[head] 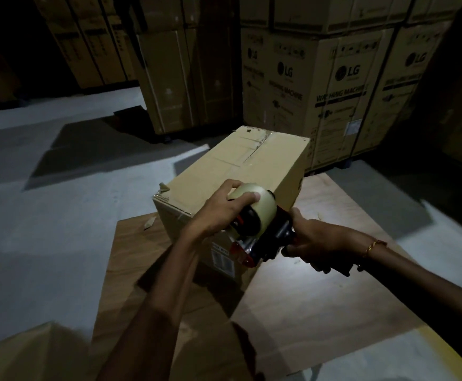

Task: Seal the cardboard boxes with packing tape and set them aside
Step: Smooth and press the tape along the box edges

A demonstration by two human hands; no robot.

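Head view, dim warehouse light. I see one cardboard box (241,171) standing on a brown flat board (320,284) laid on the grey floor (45,229), box roughly centre of frame, its long axis running away from me. The top seam still shows an open slit toward the far end, with some tape (263,140) across the far edge. A printed label (223,261) sits on the near face. The tape dispenser (260,232) is at the box's near top corner, its pale tape roll (260,200) uppermost and its red-tipped end pointing down over the near face. My left hand (224,209) has its fingers curled over the roll, gripping it from the left. My right hand (315,240) has its fingers wrapped closed around the dispenser's dark handle on the right; a thin bracelet (374,246) is on that wrist. Whether the dispenser's blade end touches the cardboard I cannot tell. Near left corner of frame: part of another carton (26,353), blurred. Far side: tall stacked cartons (342,86) printed LG and washing machine, with more plain cartons (169,78) to their left.
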